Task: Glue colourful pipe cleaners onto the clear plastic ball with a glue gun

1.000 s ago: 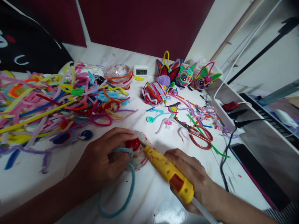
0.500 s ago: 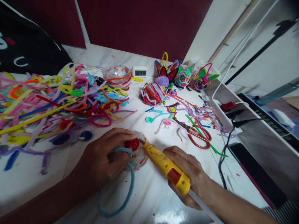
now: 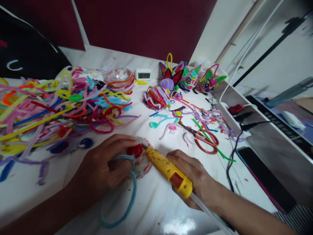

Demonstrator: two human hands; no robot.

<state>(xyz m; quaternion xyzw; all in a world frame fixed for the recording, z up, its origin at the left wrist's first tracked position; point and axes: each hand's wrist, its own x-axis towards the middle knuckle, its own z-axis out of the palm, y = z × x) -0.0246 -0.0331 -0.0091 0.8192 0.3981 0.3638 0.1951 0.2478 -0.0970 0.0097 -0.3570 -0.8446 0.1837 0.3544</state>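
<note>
Hands: two, a left hand [image 3: 102,164] and a right hand [image 3: 192,174]
Yellow glue gun [image 3: 166,169]: one
Clear ball [image 3: 141,165] by the left hand: one
Red round [image 3: 135,150] on that ball: one
Light blue fuzzy stick [image 3: 133,197]: one
Scissors [image 3: 197,133]: one pair
Phone [image 3: 265,179]: one
White clock [image 3: 143,74]: one
Stripy ball [image 3: 157,98]: one
Green-eared toy heads [image 3: 189,82]: two
Piled fuzzy sticks [image 3: 52,115]: too many to count

L hand [image 3: 105,163] bare, w/ slim fingers [image 3: 119,142]; slim L forearm [image 3: 56,207] just behind it, uncovered to view's edge. R hand [image 3: 197,174] likewise bare; R forearm [image 3: 241,207] behind it, slim & uncovered too.
</note>
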